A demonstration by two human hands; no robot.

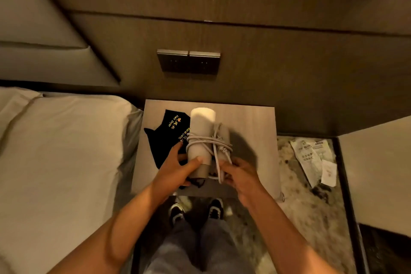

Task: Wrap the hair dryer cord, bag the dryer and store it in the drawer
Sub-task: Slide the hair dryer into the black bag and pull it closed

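Note:
A pale beige hair dryer (201,131) lies on the light wooden nightstand (251,122), barrel pointing away from me. Its grey cord (211,141) is wound several times around the body. My left hand (178,169) grips the dryer's near end from the left, thumb on top. My right hand (239,173) pinches a loop of the cord just right of the dryer's near end. A black cloth bag (169,133) with yellow "Hair Dryer" lettering lies flat on the nightstand, partly under the dryer and my left hand. No drawer is visible from this angle.
A bed with a beige pillow (66,140) borders the nightstand on the left. A switch panel (189,61) sits on the dark wall behind. Paper slips (315,158) lie on the patterned floor at right. My feet (195,209) stand below the nightstand's front edge.

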